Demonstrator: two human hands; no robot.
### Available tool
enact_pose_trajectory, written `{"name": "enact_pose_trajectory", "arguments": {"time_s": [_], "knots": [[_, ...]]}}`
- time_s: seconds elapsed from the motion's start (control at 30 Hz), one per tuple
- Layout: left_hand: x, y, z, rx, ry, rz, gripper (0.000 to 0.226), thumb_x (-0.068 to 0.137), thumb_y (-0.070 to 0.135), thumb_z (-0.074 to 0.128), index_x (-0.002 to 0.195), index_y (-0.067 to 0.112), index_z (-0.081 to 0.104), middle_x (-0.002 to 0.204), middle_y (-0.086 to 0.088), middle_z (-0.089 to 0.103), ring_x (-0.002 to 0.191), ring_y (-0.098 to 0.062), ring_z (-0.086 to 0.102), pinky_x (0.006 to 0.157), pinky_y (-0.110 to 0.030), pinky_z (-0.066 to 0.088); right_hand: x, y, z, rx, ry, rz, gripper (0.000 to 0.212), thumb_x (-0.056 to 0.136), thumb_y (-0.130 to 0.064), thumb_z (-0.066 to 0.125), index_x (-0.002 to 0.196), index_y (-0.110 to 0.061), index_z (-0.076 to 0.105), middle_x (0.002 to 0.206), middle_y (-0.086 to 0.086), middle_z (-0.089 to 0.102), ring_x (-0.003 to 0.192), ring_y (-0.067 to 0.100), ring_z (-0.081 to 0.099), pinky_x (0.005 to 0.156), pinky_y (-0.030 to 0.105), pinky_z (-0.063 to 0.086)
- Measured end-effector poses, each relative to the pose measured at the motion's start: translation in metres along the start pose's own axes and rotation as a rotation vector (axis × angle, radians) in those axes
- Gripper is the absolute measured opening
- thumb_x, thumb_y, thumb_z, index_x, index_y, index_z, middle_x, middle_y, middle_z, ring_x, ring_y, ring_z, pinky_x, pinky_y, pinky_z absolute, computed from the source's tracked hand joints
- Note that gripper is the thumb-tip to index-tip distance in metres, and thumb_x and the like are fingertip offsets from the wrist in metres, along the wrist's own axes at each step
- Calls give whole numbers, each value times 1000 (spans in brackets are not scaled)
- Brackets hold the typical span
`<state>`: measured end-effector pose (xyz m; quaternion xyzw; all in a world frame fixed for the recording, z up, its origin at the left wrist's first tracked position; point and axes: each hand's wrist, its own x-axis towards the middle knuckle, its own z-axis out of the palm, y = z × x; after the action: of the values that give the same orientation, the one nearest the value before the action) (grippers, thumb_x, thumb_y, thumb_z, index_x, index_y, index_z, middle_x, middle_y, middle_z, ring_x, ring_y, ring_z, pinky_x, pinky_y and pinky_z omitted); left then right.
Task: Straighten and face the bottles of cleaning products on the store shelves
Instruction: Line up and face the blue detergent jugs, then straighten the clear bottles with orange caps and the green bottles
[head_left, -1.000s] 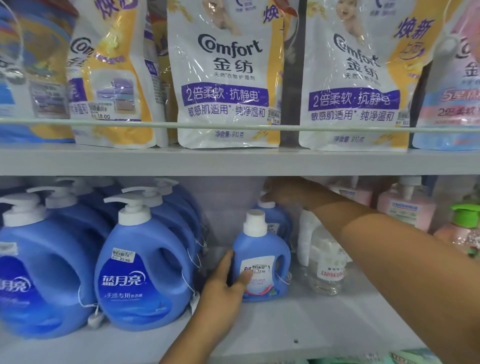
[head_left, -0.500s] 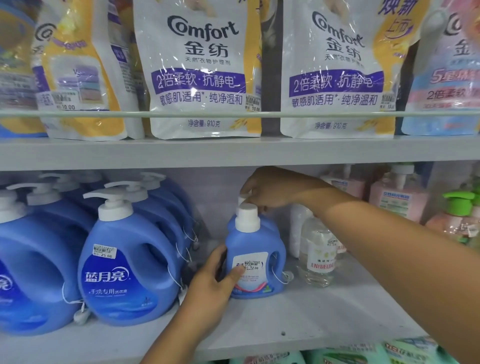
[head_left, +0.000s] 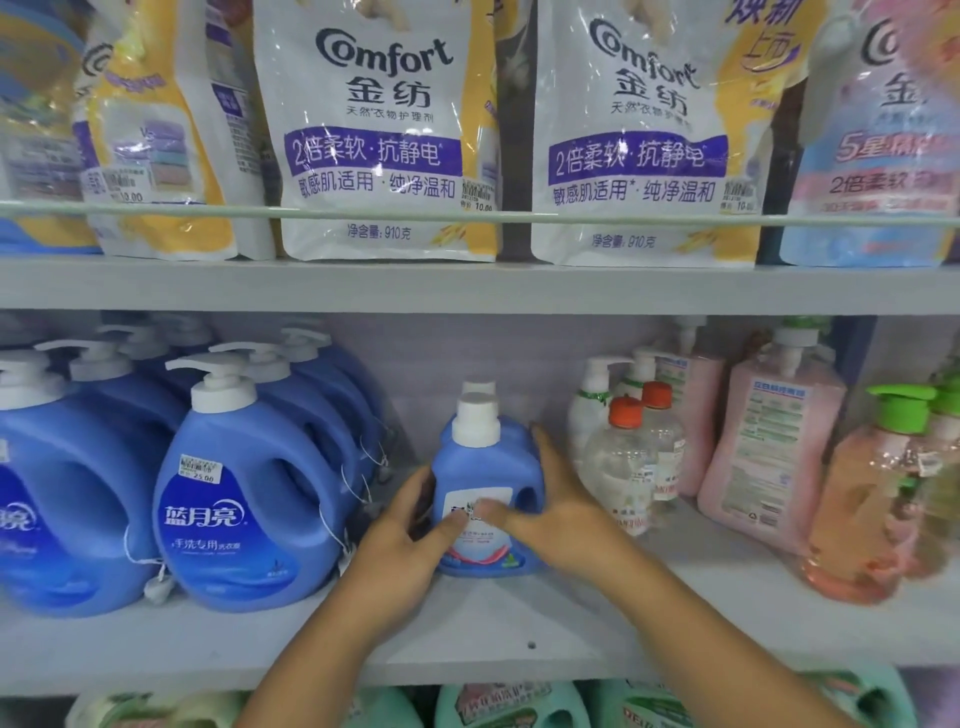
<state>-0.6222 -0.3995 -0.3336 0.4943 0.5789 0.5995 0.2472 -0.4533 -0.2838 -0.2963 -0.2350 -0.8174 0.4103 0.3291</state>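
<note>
Cupping the small blue bottle, both hands' fingers curl round it; square its label forward, upright.

Left hand and right hand reaching forward side by side, fingers curled inward (thumbs nearly meeting), forearms extended from below.
</note>
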Motion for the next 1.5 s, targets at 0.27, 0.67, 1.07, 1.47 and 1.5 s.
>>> {"name": "enact_pose_trajectory", "arguments": {"time_s": [0.27, 0.67, 1.07, 1.47, 1.5], "knots": [[-1, 1, 1, 76, 45, -6, 45, 102, 19, 64, 142, 35, 56, 128, 21, 70, 118, 0, 66, 91, -15, 54, 7, 22, 8, 80, 1, -46, 85, 78, -47, 85, 146, -51, 35, 136, -21, 61, 124, 5, 61, 100, 41, 56], [-4, 5, -3, 135, 81, -39, 51, 101, 21, 66, 146, 38, 49, 132, 27, 65, 120, 9, 60, 109, -31, 50, -11, 13, 22, 106, 123, -42, 88, 82, -37, 86, 149, -51, 30, 145, -23, 51, 134, 2, 52, 108, 32, 49], [-47, 57, 108, 175, 244, 342, 32, 89, 47, 65, 119, 53, 55, 125, 28, 60, 116, 2, 61, 93, -17, 49, -47, 37, -104, 39, 621, 227, 39, 92, -25, 75, 123, -28, 53, 125, -3, 63, 104, 8, 66, 78, 11, 50], [13, 28, 183, 237, 246, 49, 62, 81, 19, 84, 123, 41, 43, 108, 14, 63, 98, -4, 65, 77, -24, 51, -25, 54, -121, -71, 288, 263, 44, 79, -23, 85, 118, -27, 65, 108, -14, 73, 88, 3, 67, 73, 15, 54], [9, 25, 179, 270, 244, 51, 64, 80, 25, 85, 120, 48, 40, 107, 17, 64, 95, 7, 63, 73, -18, 47, -33, 55, -118, -24, 313, 249, 39, 77, -19, 87, 111, -22, 70, 104, -8, 77, 89, 8, 73, 80, 29, 61]]}}
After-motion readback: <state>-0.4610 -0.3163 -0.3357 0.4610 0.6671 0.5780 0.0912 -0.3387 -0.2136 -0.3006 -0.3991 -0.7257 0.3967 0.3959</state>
